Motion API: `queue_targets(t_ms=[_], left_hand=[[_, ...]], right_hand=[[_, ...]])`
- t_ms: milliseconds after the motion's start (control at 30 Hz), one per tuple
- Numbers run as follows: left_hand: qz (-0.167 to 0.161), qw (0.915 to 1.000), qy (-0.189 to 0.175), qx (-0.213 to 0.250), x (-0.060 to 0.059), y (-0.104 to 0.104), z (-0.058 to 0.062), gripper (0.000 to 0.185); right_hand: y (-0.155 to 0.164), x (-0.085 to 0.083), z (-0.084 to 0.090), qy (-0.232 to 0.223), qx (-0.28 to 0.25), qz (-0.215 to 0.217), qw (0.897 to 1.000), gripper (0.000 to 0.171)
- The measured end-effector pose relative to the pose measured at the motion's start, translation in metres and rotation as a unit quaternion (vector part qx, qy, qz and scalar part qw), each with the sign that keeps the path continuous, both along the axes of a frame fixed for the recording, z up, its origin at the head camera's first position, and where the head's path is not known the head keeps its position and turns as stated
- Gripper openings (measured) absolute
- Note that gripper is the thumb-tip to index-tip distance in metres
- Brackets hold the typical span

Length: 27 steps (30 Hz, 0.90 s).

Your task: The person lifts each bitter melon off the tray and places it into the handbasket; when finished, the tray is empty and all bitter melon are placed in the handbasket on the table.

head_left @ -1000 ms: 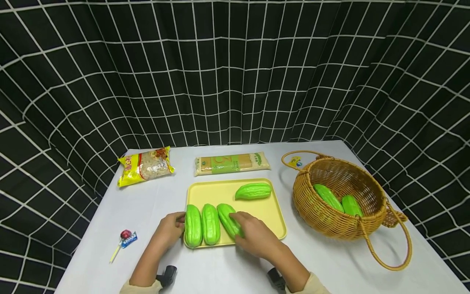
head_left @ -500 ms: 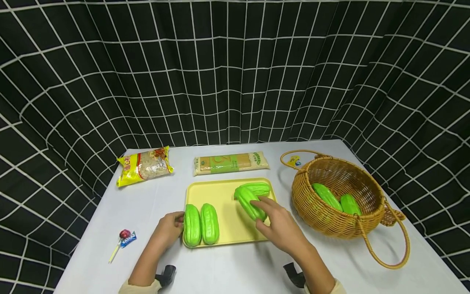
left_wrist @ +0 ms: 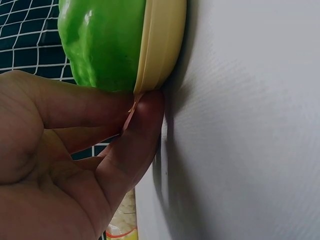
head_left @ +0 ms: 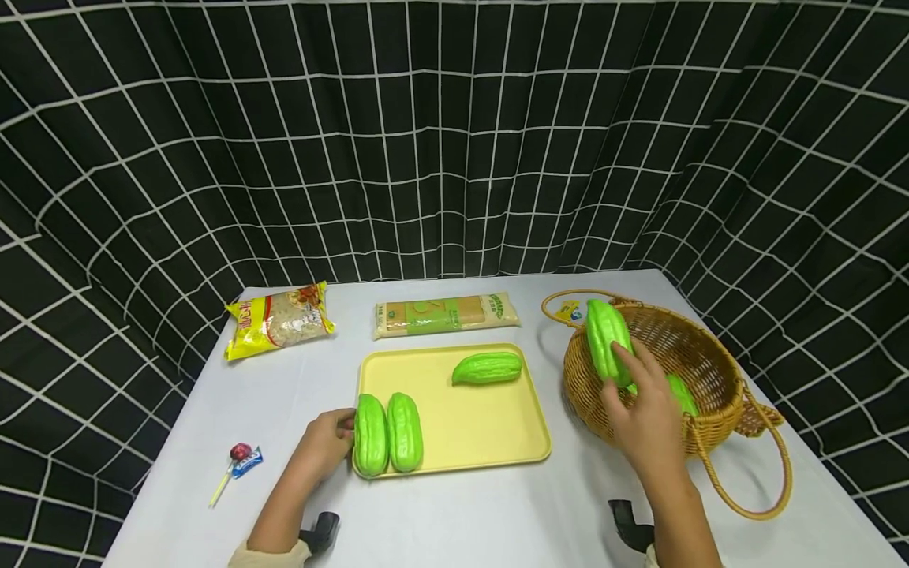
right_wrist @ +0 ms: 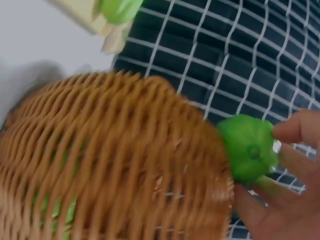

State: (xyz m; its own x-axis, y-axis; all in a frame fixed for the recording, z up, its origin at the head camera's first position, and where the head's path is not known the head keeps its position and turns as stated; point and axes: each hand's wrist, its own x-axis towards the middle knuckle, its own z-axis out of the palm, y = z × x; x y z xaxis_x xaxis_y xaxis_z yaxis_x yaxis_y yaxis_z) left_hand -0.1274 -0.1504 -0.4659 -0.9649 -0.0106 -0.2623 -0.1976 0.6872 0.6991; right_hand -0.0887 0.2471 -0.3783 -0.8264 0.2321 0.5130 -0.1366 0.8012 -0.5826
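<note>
Head view: right hand (head_left: 642, 410) grips a green gourd (head_left: 606, 339) over the basket (head_left: 639, 430) at right — lower it in gently. Left wrist view: left hand (left_wrist: 75, 165) pinches the tray (left_wrist: 162, 45) edge. Right wrist view: fingers (right_wrist: 295, 131) curl round the gourd (right_wrist: 248, 146) — clear the rim first.

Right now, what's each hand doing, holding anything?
Left hand: pinching the yellow tray at its edge.
Right hand: holding a green gourd over the basket.
</note>
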Motion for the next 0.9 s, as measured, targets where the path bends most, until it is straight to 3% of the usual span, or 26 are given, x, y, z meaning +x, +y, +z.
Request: queue_targets(t_ms=[133,267,900], left_hand=[[0.002,1.0000,-0.002,0.003,0.000,0.000,-0.001,0.044],[0.003,1.0000,-0.003,0.000,0.000,0.000,-0.001,0.044],[-0.001,1.0000,0.007,0.005,0.000,-0.001,-0.003,0.043]], right_hand=[[0.012,-0.004,-0.004,0.006,-0.005,-0.044,0.999,0.048],[0.019,-0.006,-0.010,-0.013,0.022,-0.063,0.998,0.045],[0.023,-0.009,-0.006,-0.115,0.129,-0.036,0.984,0.035]])
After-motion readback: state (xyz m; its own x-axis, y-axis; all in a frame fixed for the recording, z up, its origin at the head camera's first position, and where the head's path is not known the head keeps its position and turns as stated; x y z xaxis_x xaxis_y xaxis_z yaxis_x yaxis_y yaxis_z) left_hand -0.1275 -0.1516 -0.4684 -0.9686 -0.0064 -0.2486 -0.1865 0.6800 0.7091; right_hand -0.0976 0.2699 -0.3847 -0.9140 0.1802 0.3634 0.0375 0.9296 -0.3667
